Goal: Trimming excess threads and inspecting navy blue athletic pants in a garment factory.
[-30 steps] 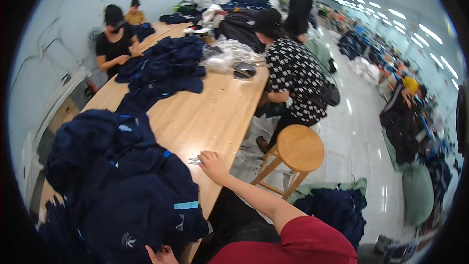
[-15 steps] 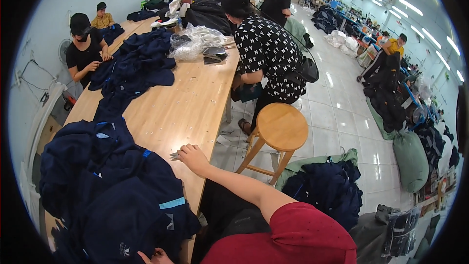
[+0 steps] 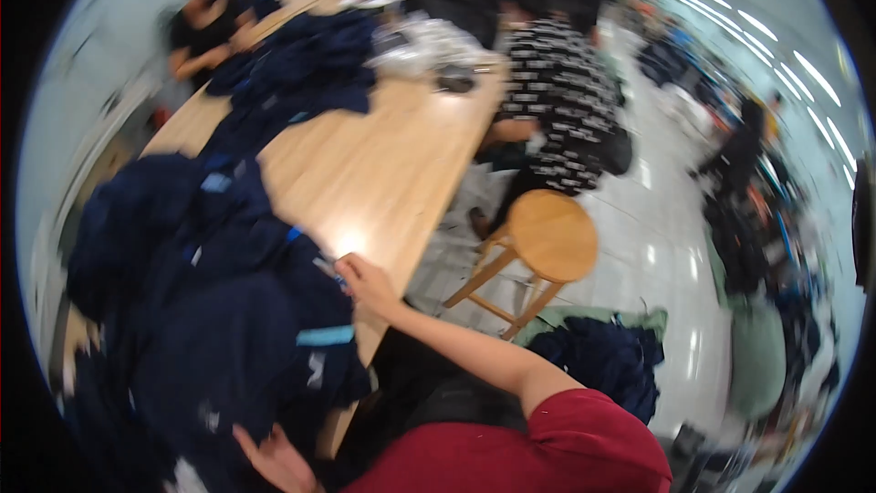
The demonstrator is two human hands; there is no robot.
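A heap of navy garments (image 3: 219, 292) covers the near left of the wooden table (image 3: 383, 160), with a light-blue strip (image 3: 324, 337) and small pale marks on the cloth. My right hand (image 3: 368, 285) is closed at the heap's right edge, over the table's side. A small silver tool sticks out from its fingers toward the cloth; it looks like thread snips (image 3: 327, 267), though motion blurs it. Down at the lower edge, my left hand (image 3: 278, 464) lies at the near side of the navy cloth. Its index finger is stretched out, apart from the others, and nothing shows in it.
More navy garments (image 3: 301, 64) and clear plastic bags (image 3: 424, 46) lie farther up the table. One person (image 3: 205, 27) works across it; another in a patterned shirt (image 3: 561, 110) bends at its right side. A round wooden stool (image 3: 552, 237) and a navy cloth pile (image 3: 602, 356) stand right.
The view has swung, blurring the picture. My right hand has come from above the bare wood to the garment's edge, still with the tool. My left hand shows more fully, fingers more spread.
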